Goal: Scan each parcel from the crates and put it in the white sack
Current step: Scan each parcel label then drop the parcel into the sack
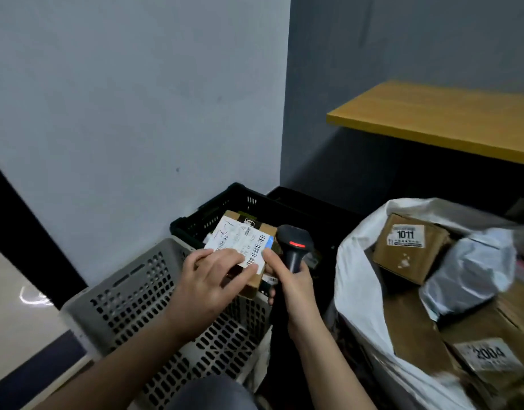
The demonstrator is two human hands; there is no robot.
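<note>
Nearest, the left hand (213,279) held a small cardboard parcel (249,255), fingers curled over its white label, above the grey crate (130,294). At its three o'clock the right hand (293,288) gripped the scanner (294,247). Farther right, at four o'clock, sat the white sack (355,261).

Parcel (256,279): matt brown cardboard with a smooth white paper label (240,247). Scanner (294,247): black plastic, slightly glossy. Near crate (130,294): grey perforated plastic, matt; far crate (222,211): black slotted plastic. Sack (355,279): white woven-looking plastic, faintly shiny, creased. Boxes (408,247) inside: matt cardboard; mailer (467,270): glossy grey plastic film. Worktop (438,119): smooth yellow-brown wood-look laminate.
</note>
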